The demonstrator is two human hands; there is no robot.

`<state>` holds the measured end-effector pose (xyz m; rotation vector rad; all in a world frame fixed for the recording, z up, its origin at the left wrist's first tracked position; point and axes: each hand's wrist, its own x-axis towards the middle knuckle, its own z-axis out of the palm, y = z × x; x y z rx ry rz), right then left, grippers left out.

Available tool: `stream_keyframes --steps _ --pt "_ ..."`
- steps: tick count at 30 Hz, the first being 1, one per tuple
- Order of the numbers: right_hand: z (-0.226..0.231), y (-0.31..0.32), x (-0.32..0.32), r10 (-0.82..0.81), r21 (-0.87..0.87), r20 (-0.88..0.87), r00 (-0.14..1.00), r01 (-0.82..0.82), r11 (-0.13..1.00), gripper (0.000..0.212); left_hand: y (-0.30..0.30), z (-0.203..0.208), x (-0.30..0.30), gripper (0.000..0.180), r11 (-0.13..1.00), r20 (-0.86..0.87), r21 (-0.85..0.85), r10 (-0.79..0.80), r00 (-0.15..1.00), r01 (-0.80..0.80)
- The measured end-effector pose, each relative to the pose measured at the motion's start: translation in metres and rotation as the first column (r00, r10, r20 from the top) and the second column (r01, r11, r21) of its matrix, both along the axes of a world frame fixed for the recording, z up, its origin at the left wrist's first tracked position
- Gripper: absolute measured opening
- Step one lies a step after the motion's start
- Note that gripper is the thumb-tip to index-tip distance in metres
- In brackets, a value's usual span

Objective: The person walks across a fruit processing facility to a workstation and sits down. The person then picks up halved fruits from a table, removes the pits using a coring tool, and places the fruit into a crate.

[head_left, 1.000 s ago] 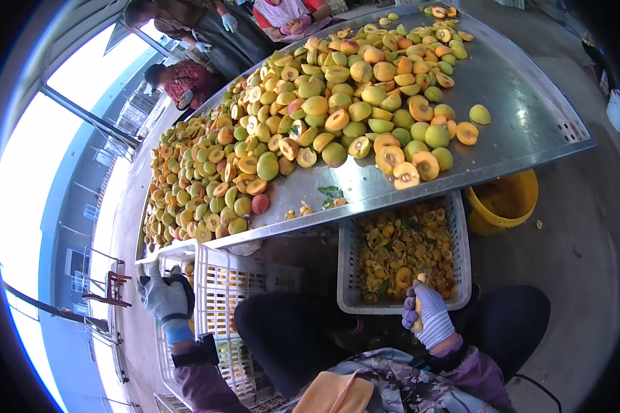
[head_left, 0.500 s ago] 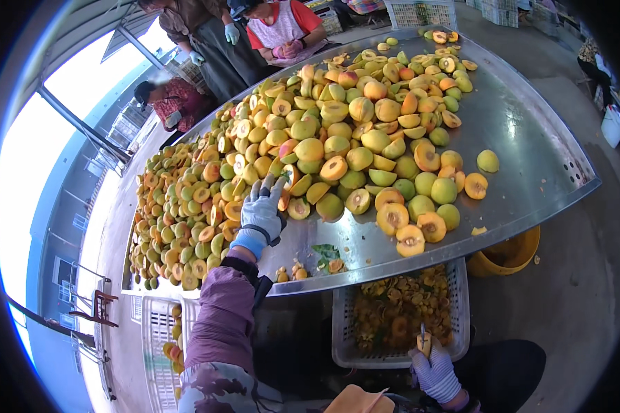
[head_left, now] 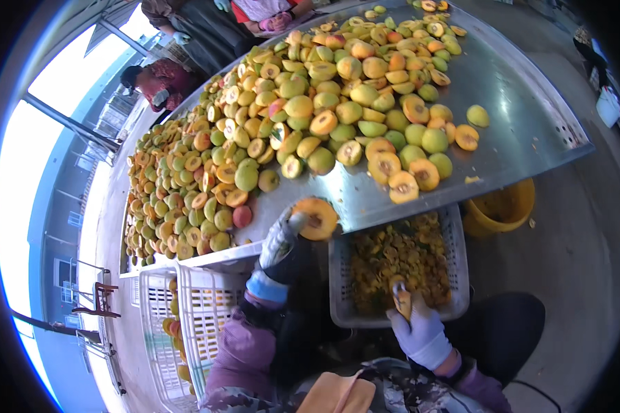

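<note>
Just past the table's near edge, my gloved left hand (head_left: 281, 237) grips a halved peach (head_left: 326, 224), its orange cut face and brown centre showing. My right hand (head_left: 424, 337), in a white glove, is closed around a small pitting tool (head_left: 401, 301) with a pale handle and a metal end; the tip's exact shape is blurred. That tool is over the near part of a grey plastic basket (head_left: 336, 289) holding pits and fruit scraps. A large heap of yellow-green peaches (head_left: 296, 108), many of them halves, covers much of the metal table (head_left: 510, 131).
A white slatted crate (head_left: 210, 303) with some fruit stands below the table at left. Right of the scrap basket is a yellow bucket (head_left: 527, 206). Across the table are other people, one in a patterned red top (head_left: 169, 76). The metal table edge runs close in front of me.
My left hand has drawn back from the heap toward me and now holds a peach half. My right hand has moved slightly up and left with the tool. The view has shifted a little.
</note>
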<state>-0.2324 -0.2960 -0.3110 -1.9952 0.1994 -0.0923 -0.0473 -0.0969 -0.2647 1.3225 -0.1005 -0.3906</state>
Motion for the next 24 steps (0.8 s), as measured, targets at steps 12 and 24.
stream_keyframes --steps 12,24 --pt "0.013 0.012 -0.021 0.052 -0.284 0.142 0.988 -0.01 0.959 0.033 -0.062 -0.02 -0.126 0.051 0.966 -0.144 -0.259 -0.047 0.989 0.008" --pt "0.007 0.006 -0.027 0.102 -0.281 0.088 0.991 -0.074 0.957 0.036 -0.065 -0.02 -0.133 0.063 0.896 -0.168 -0.431 -0.193 0.967 0.104"
